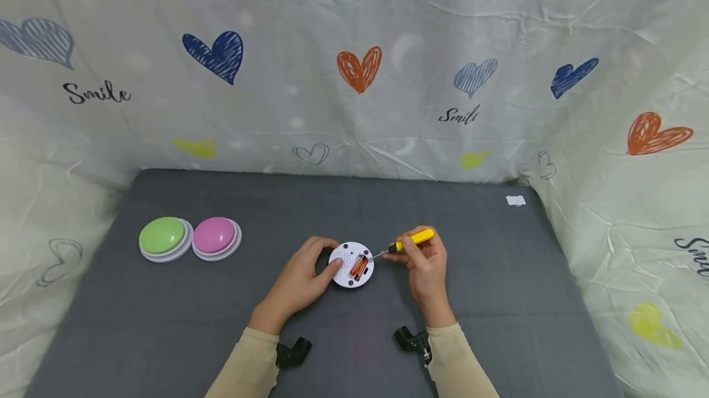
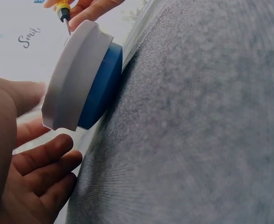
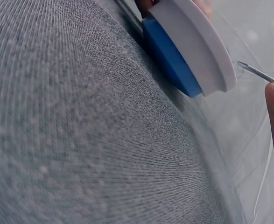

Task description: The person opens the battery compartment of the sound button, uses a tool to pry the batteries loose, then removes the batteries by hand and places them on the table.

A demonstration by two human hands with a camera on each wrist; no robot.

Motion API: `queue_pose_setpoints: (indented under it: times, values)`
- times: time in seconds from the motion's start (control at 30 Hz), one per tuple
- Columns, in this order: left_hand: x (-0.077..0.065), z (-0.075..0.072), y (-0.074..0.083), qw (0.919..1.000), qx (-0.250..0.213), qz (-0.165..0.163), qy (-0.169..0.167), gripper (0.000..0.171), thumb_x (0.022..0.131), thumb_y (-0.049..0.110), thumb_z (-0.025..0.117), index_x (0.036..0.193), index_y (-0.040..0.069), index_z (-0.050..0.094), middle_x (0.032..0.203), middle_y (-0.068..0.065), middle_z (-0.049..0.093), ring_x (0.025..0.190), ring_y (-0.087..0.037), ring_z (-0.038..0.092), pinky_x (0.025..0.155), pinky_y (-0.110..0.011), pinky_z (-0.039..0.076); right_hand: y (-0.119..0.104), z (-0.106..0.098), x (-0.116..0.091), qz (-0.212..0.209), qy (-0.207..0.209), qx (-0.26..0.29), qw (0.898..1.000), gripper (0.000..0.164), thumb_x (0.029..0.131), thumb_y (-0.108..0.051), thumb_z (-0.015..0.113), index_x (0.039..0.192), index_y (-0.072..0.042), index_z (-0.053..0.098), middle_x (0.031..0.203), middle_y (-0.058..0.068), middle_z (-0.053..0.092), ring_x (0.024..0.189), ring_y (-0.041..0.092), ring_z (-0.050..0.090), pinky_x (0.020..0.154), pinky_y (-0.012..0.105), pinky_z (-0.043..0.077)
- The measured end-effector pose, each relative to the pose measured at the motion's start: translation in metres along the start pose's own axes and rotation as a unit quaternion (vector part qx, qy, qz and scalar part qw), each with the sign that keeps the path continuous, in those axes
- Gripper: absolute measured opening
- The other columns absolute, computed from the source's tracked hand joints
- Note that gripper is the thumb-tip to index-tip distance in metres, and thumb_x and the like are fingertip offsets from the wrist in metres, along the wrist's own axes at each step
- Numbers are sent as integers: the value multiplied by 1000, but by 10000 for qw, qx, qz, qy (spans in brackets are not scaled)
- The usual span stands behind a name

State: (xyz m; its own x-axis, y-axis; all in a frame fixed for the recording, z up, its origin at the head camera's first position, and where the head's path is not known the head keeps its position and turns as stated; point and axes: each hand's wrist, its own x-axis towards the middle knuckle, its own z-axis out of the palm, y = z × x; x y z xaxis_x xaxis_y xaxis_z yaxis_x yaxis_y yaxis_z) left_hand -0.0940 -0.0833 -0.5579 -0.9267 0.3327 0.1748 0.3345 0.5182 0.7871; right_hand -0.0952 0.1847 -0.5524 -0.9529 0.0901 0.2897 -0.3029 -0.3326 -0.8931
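Note:
A round white push-button device (image 1: 344,253) lies upside down on the dark grey table, its blue dome (image 2: 103,86) facing downward. Its underside shows an uncovered compartment with orange-and-black batteries (image 1: 359,267). My left hand (image 1: 301,278) holds it at the left edge, thumb on the underside and fingers at the rim. My right hand (image 1: 429,266) grips a screwdriver (image 1: 412,240) with a yellow and black handle. In the head view the metal tip meets the compartment's right edge; in the right wrist view the shaft (image 3: 260,73) shows beside the white base. Whether the tip touches a battery, I cannot tell.
Two similar buttons, one green-topped (image 1: 160,235) and one pink-topped (image 1: 213,235), stand dome up at the left of the table (image 1: 471,213). A small white cover piece (image 1: 516,200) lies near the far right corner. A heart-printed cloth (image 1: 310,103) hangs behind.

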Motion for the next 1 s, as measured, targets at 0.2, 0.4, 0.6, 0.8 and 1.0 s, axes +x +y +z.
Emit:
queue_pose_setpoints:
  times: [0.2,0.4,0.6,0.8,1.0]
  values:
    - [-2,1,-1,10000,32,15,-25,47,103,22,79,146,11,63,143,-5,62,135,-24,60,114,-53,51,0,2,-3,105,-25,1,9999,22,108,1,63,115,16,48,103,15,66,91,25,75,75,51,68]
    - [-1,-1,-2,9995,-61,290,-132,60,104,16,77,160,18,57,160,-2,54,150,-26,51,120,-56,46,0,3,-2,88,-76,-125,9999,23,109,0,63,117,16,48,104,14,66,92,25,75,76,51,68]
    - [-1,-3,-1,9992,-12,340,-210,48,106,14,74,153,20,66,158,-2,59,148,-26,53,119,-55,47,0,3,-1,52,-71,-126,9999,23,109,1,63,117,17,48,104,14,66,92,25,75,76,51,68]
    - [-1,-3,0,9996,11,252,-158,42,105,17,76,147,18,70,149,-1,65,141,-25,60,115,-53,51,-1,3,0,16,-55,-135,9999,27,109,3,62,118,22,45,103,14,66,92,24,75,76,50,68]
    - [-1,-1,-2,9993,38,360,-64,36,105,20,77,140,18,71,142,3,66,134,-22,63,111,-51,53,-1,2,0,9,-55,-138,9999,24,109,2,62,116,18,47,103,15,66,92,25,75,76,50,68]
